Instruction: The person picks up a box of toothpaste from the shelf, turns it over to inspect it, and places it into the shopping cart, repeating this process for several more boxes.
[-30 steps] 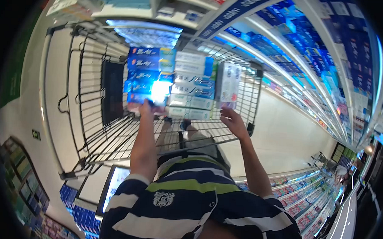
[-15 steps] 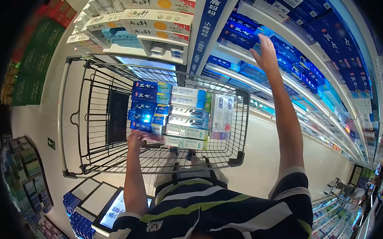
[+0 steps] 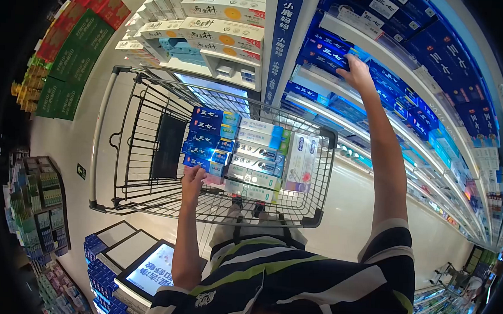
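In the shopping cart [image 3: 316, 207], blue toothpaste boxes [image 3: 205, 126] lie stacked beside rows of white toothpaste boxes [image 3: 254, 151]. A pale box with purple lettering [image 3: 300, 162] lies across the cart's right end. My left hand [image 3: 194, 176] has its fingers closed at the near end of the blue stack, against a pinkish toothpaste box [image 3: 214, 180] that is partly hidden. Out on the shelf to the right, my right hand [image 3: 357, 73] grips the end of a dark blue toothpaste box [image 3: 329, 55], thumb below and fingers above.
Lit shelves [image 3: 377, 115] of blue boxes run along the right. White boxes [image 3: 223, 38] fill a shelf behind the cart. A lit display screen [image 3: 148, 269] stands at the lower left, near stacked blue boxes [image 3: 103, 279]. Green and red cartons [image 3: 79, 59] rise at the far left.
My right hand has come down from open above the shelf boxes and closed on a blue one. My left hand stays by the cart's blue stack. The whole view has shifted slightly.
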`<action>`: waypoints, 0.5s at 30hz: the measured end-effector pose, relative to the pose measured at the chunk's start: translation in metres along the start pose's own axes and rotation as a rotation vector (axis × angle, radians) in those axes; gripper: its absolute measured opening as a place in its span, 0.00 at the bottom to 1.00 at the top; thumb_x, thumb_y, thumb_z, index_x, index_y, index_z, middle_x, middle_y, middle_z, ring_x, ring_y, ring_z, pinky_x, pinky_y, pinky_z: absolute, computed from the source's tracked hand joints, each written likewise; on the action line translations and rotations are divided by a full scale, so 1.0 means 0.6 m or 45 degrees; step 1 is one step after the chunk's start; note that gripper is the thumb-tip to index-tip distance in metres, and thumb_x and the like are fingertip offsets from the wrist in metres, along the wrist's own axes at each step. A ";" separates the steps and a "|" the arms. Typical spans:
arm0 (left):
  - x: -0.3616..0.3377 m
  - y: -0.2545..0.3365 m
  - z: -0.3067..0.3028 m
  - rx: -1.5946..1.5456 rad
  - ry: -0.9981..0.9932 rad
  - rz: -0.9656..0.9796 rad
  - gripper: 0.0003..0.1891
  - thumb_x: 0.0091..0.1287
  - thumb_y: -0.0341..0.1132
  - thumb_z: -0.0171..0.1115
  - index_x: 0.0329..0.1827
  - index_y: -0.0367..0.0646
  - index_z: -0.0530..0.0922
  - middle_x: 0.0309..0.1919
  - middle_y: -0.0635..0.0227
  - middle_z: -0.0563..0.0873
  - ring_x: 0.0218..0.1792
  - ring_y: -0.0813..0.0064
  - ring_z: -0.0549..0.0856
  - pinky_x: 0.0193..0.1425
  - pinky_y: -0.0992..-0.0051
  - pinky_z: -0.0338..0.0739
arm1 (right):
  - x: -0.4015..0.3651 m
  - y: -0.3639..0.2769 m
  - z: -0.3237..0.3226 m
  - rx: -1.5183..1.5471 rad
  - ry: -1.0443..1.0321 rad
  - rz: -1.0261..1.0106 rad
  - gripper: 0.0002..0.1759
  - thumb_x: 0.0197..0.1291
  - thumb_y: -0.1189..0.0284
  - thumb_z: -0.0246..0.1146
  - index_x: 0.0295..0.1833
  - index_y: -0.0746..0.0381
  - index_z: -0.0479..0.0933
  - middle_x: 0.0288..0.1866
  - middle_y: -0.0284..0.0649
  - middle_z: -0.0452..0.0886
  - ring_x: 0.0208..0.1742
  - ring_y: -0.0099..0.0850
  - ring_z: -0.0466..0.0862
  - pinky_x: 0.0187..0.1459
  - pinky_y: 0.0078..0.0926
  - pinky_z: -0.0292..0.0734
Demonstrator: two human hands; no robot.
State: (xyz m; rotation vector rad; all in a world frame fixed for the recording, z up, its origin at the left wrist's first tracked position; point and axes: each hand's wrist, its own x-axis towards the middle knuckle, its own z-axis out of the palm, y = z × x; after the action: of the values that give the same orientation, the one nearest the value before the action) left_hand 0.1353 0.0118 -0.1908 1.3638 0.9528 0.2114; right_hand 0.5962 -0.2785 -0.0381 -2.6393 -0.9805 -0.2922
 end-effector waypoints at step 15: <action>-0.120 0.250 0.258 -0.115 -0.964 0.309 0.30 0.61 0.37 0.63 0.63 0.37 0.61 0.53 0.56 0.74 0.44 0.70 0.81 0.45 0.76 0.79 | -0.317 -0.180 -0.142 0.645 -0.749 -0.092 0.26 0.50 0.64 0.68 0.52 0.65 0.71 0.40 0.48 0.80 0.39 0.38 0.80 0.43 0.30 0.73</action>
State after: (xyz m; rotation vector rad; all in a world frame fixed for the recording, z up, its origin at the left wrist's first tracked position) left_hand 0.2530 -0.1092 -0.0384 1.3193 0.1452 -0.0840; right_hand 0.3762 -0.3451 0.0088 -2.2405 -1.1286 0.6713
